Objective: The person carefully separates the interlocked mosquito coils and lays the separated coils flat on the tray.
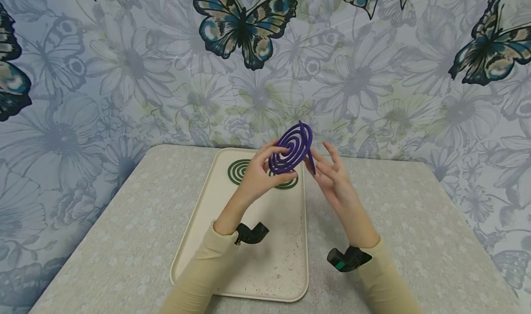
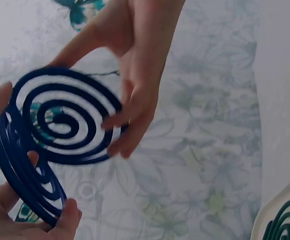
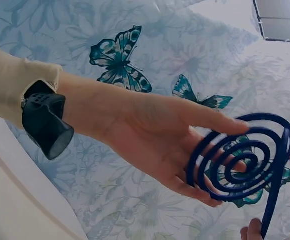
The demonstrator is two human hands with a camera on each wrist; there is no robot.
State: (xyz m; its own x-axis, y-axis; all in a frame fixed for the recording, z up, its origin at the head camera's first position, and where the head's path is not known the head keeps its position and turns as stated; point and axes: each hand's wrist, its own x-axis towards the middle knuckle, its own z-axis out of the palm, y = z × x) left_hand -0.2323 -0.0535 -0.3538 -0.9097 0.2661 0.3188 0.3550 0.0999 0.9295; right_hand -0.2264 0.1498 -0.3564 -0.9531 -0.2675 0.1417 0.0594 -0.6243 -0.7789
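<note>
Two purple mosquito coils are held up over the far end of the tray, looking dark blue in the wrist views. My left hand [image 1: 259, 173] grips one coil [image 1: 289, 147] by its rim, thumb below and fingers behind and across it. The other coil [image 2: 67, 125] faces the left wrist camera, and the right hand [image 1: 335, 180] pinches its edge between thumb and fingers. In the right wrist view this second coil [image 3: 277, 185] appears nearly edge-on. The two coils stand at an angle, meeting along one side. Green mosquito coils [image 1: 228, 171] lie on the tray below, partly hidden by the left hand.
A cream tray [image 1: 284, 245] with small dark specks lies lengthwise on the pale patterned tabletop [image 1: 394, 212]. A cloth [image 1: 141, 97] printed with butterflies and flowers hangs behind the table's far edge. Both wrists carry black cameras [image 1: 348, 258].
</note>
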